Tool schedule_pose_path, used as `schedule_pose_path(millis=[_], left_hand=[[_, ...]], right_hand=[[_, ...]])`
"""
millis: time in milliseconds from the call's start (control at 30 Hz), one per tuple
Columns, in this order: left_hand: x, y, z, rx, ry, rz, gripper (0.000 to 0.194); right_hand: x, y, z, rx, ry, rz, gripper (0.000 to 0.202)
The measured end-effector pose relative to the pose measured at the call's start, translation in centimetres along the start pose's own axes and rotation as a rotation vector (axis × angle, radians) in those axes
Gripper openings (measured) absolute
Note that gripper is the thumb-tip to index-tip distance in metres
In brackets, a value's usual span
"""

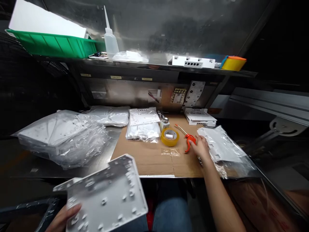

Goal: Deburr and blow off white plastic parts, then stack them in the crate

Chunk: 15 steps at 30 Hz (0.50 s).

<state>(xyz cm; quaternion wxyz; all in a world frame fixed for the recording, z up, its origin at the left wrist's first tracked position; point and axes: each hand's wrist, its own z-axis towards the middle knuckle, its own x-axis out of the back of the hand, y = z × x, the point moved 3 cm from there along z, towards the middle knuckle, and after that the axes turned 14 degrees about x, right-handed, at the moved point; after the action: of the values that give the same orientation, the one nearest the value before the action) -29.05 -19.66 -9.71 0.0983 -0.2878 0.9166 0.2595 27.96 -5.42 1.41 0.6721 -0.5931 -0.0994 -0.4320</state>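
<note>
My left hand (65, 216) grips the lower left edge of a white plastic housing (109, 196), held tilted in front of the bench's front edge. Its inner side, with several small posts and clips, faces me. At the right of the cardboard, my right hand (201, 148) has its fingers closed at the handles of red-handled pliers (190, 141). A thin rod with a red tip (181, 129) points away to the upper left of the handles. Left of the pliers lies a roll of yellow tape (170, 137), with a small metal-topped bottle (164, 123) behind it.
Bagged white parts (65, 135) are piled at the left, and wrapped parts (143, 124) lie mid-bench. White housings (200, 116) and a bagged white sheet (222, 143) are at the right. A shelf (154, 66) overhead bears a green bin (53, 45) and a squeeze bottle (111, 43).
</note>
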Motion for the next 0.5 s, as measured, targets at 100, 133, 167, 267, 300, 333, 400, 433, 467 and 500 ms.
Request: schedule_pose_path(millis=[100,133,167,267,300,333,400,433,467,500], left_hand=[[-9.5,2.8,-0.8,-0.127,-0.127,0.268,0.081],[-13.0,3.5,-1.1,-0.179,-0.192,0.383,0.071],[-16.5,4.1,-1.4,-0.217,-0.270,0.524,0.061],[-25.7,5.9,-1.4,-0.404,-0.415,1.007,0.040],[-28.1,6.8,-0.9,-0.477,-0.405,1.113,0.034],[-30.3,7.7,-0.2,-0.547,-0.384,1.218,0.030],[-33.9,9.8,1.9,-0.678,-0.318,1.327,0.032],[-35.4,10.8,3.1,-0.761,-0.261,1.372,0.031],[-36.7,11.7,4.4,-0.838,-0.192,1.419,0.026],[-37.8,12.5,5.7,-0.908,-0.117,1.470,0.021]], right_hand=[[-2.2,-2.7,-5.7,0.091,-0.263,0.501,0.065],[-3.3,-3.6,-7.9,0.055,-0.458,0.796,0.070],[-4.3,-4.1,-9.9,-0.029,-0.578,1.016,0.078],[-6.2,-3.3,-12.9,-0.308,-0.445,1.276,0.078],[-6.5,-2.5,-13.0,-0.379,-0.342,1.302,0.077],[-6.8,-1.6,-12.9,-0.431,-0.249,1.323,0.077],[-7.1,0.3,-12.4,-0.490,-0.120,1.372,0.078],[-7.1,1.2,-12.1,-0.515,-0.079,1.396,0.080],[-7.2,2.1,-11.9,-0.545,-0.051,1.418,0.082],[-7.3,2.8,-11.8,-0.577,-0.034,1.433,0.084]])
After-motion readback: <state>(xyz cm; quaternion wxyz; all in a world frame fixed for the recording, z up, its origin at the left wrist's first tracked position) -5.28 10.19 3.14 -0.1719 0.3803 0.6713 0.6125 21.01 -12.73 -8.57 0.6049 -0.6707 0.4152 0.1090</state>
